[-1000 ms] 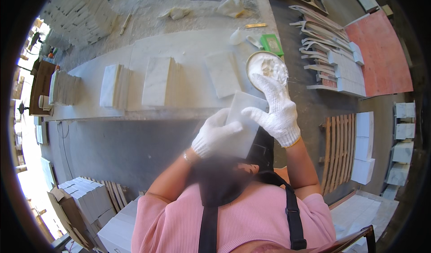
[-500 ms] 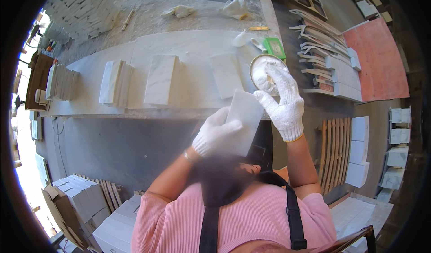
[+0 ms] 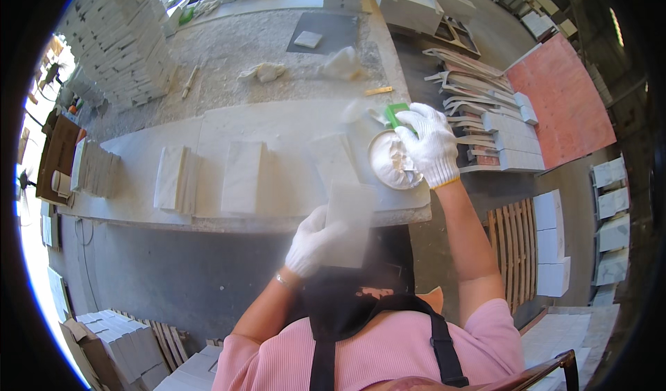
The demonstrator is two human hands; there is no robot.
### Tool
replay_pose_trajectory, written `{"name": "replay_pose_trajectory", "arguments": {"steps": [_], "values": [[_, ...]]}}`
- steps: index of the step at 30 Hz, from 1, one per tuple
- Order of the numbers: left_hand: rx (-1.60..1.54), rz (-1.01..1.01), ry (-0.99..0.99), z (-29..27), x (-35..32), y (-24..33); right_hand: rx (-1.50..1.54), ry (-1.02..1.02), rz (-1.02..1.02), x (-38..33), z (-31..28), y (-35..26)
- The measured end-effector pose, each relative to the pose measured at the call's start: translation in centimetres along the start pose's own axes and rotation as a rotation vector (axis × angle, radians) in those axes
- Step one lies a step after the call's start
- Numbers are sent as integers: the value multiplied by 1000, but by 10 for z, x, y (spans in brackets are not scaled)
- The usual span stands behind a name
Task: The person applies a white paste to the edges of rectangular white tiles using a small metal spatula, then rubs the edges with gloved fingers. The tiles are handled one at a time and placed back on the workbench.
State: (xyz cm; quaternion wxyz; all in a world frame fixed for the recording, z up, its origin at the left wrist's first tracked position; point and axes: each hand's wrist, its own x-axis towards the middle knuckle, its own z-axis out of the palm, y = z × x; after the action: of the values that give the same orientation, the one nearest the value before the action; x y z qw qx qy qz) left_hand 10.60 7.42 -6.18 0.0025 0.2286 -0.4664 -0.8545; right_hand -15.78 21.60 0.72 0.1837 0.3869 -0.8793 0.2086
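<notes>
My left hand (image 3: 313, 242), in a white knit glove, grips a thin pale marble tile (image 3: 352, 224) by its left side, in front of the table edge. My right hand (image 3: 431, 145), gloved the same way, has its fingers and thumb closed on a small green block (image 3: 397, 116) at the table's right end. The block looks tilted, and its right side is hidden under the fingers. Just below and left of that hand stands a round bowl (image 3: 394, 159) of white paste or powder. Another pale tile (image 3: 334, 157) lies on the table left of the bowl.
Several tile stacks stand on the dusty table (image 3: 277, 122), among them a middle stack (image 3: 241, 176) and a left stack (image 3: 173, 179). A yellow-handled tool (image 3: 379, 91) and a crumpled cloth (image 3: 262, 71) lie beyond. Wooden slats (image 3: 513, 249) and white blocks (image 3: 550, 242) stand at right.
My right hand has moved from over the bowl to the green block and closed on it. My left hand still holds the tile, now more upright. The view has tilted up.
</notes>
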Motion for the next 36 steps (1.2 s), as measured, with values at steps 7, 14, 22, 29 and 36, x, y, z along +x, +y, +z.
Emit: {"name": "replay_pose_trajectory", "arguments": {"steps": [7, 14, 22, 29, 36], "values": [[-122, 47, 55, -9, 7, 7, -575, -642, 4, 79, 88, 24], [-132, 21, 80, -23, 8, 6, -512, -481, -69, 78, 143, 54], [-217, 36, 70, -14, 11, 8, -467, -522, -122, 71, 127, 58], [-164, 38, 84, -9, 8, 11, -579, -513, -175, 72, 158, 78], [-144, 20, 93, -12, 9, 7, -101, -335, 118, 73, 59, 25]]}}
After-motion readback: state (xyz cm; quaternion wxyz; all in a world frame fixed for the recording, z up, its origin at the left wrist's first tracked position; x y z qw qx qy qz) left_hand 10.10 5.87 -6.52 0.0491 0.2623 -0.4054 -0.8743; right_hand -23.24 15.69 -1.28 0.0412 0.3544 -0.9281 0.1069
